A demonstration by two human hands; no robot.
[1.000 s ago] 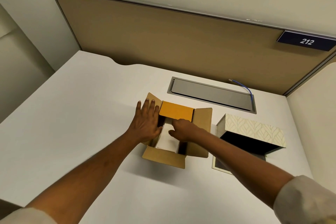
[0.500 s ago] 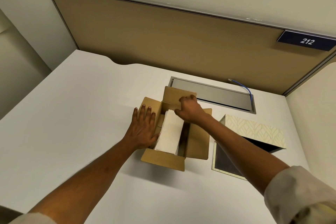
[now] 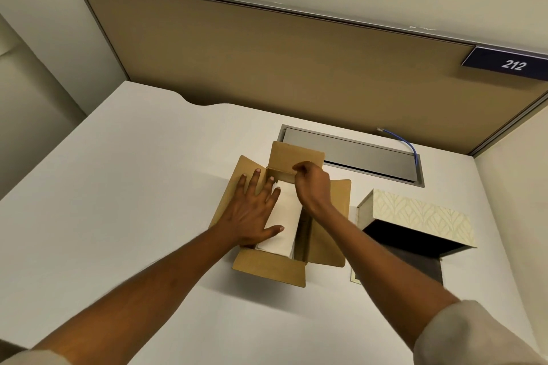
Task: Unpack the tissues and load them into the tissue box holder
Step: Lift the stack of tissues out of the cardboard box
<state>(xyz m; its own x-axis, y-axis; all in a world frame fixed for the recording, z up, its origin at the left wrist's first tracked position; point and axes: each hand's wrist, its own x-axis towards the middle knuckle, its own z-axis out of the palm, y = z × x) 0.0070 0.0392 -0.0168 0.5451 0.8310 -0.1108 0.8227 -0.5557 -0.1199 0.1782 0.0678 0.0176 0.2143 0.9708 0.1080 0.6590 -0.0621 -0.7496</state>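
A brown cardboard box (image 3: pixel 269 268) stands on the white desk with all its flaps folded out. Inside lies a white stack of tissues (image 3: pixel 283 228). My left hand (image 3: pixel 252 213) rests flat, fingers spread, across the left flap and the tissues. My right hand (image 3: pixel 312 184) hovers over the box's far end, fingers curled at the far flap (image 3: pixel 296 157); whether it pinches the flap I cannot tell. To the right sits the cream leaf-patterned tissue box holder (image 3: pixel 415 216), tipped up so its dark hollow inside faces me.
A grey metal cable hatch (image 3: pixel 370 157) is set into the desk behind the box, with a blue cable (image 3: pixel 410 147) coming out of it. A tan partition panel (image 3: pixel 267 62) closes off the back, bearing a "212" plate (image 3: pixel 511 64). The holder's flat base piece (image 3: pixel 355 275) lies beside it.
My right hand has lifted the far flap and folded it back, exposing the tissues. My left hand has slid further onto the tissue stack.
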